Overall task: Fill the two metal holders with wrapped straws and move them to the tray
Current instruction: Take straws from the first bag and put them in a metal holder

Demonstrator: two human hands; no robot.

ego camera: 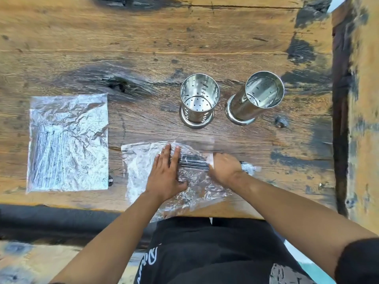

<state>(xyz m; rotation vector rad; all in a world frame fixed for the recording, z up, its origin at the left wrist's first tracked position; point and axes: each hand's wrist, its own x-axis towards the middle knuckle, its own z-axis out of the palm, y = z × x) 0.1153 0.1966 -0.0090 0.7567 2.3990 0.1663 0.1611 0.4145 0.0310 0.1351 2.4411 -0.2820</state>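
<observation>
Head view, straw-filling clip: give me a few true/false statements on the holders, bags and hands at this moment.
1. Both metal holders stand empty. True.
2. The left hand lies flat on the nearer plastic bag. True.
3. The right hand is reaching into a holder. False: it grips a bundle of wrapped straws at the bag's mouth.
4. The second bag stands right of the holders. False: it lies on the table, far left.

Head camera looks steeply down (close) at table (184,48).
</observation>
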